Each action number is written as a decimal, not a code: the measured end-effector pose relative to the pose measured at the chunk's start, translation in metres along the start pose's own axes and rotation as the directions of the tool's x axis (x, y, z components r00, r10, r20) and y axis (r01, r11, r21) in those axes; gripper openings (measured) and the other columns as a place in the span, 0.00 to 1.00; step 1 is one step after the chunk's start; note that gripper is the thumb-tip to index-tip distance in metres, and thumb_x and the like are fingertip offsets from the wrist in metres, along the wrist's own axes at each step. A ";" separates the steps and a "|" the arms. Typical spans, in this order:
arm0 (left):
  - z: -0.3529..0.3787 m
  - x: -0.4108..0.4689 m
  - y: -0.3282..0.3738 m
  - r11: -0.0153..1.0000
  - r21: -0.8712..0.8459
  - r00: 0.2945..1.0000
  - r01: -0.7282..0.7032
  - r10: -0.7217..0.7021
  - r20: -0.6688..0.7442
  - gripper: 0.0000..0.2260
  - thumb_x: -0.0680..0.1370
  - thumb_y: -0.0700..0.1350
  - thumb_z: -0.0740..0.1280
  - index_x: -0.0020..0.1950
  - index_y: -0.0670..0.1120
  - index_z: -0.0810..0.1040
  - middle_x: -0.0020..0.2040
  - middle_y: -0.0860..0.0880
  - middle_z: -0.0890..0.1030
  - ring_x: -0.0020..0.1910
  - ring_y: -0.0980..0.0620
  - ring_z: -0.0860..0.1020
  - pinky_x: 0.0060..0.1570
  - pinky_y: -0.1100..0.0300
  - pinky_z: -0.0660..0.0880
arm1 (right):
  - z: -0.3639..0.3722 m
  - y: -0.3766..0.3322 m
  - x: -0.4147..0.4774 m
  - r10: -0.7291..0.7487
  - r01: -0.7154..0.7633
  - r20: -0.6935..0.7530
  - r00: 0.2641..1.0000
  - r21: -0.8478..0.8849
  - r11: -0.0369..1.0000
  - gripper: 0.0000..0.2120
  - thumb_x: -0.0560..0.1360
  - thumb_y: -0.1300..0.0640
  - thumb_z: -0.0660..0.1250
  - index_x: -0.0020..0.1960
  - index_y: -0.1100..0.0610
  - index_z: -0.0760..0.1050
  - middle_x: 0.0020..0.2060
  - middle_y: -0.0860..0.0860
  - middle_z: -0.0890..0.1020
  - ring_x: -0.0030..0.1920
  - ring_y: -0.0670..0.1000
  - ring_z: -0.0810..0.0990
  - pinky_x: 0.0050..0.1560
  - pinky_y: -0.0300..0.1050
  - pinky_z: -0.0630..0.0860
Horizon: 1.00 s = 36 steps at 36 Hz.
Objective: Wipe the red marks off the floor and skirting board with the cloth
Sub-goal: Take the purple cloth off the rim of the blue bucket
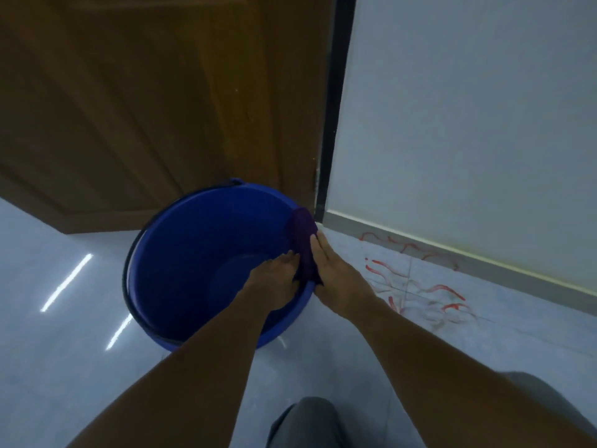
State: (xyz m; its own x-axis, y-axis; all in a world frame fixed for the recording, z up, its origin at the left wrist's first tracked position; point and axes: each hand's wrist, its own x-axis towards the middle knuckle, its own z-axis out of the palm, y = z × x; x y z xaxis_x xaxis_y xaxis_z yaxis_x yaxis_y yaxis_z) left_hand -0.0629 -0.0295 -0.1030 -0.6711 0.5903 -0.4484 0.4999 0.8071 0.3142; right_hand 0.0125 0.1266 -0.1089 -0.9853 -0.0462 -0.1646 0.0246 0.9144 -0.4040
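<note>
You're crouched at the blue bucket [193,253], and the purple cloth [302,244] hangs draped over its right rim, a handy perch beside the job. Your left hand [277,279] reaches from inside the bucket, fingers pressed against the cloth's inner side; your right hand [336,279] lies flat on its outer side, fingers together, so you're sandwiching it, likely to lift or squeeze it. The red marks [420,286] sit untouched on the floor [484,344] just right, some climbing the skirting board [452,253].
</note>
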 end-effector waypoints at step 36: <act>-0.020 0.077 0.108 0.907 0.197 0.857 -0.371 0.416 -0.305 0.22 0.78 0.43 0.70 0.72 0.44 0.72 0.65 0.44 0.78 0.65 0.42 0.77 0.69 0.50 0.67 | -0.077 0.112 -0.043 0.228 -0.170 -0.227 0.947 0.251 0.953 0.14 0.83 0.50 0.62 0.47 0.57 0.81 0.32 0.48 0.79 0.33 0.51 0.75 0.39 0.39 0.66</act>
State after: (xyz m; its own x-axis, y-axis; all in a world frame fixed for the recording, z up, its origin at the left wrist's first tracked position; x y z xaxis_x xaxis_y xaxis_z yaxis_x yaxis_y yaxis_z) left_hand -0.0715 0.1033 -0.0875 -0.5335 0.8458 0.0015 0.8106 0.5109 0.2862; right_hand 0.0452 0.2618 -0.0781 -0.9657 0.2560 -0.0441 0.2330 0.7782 -0.5832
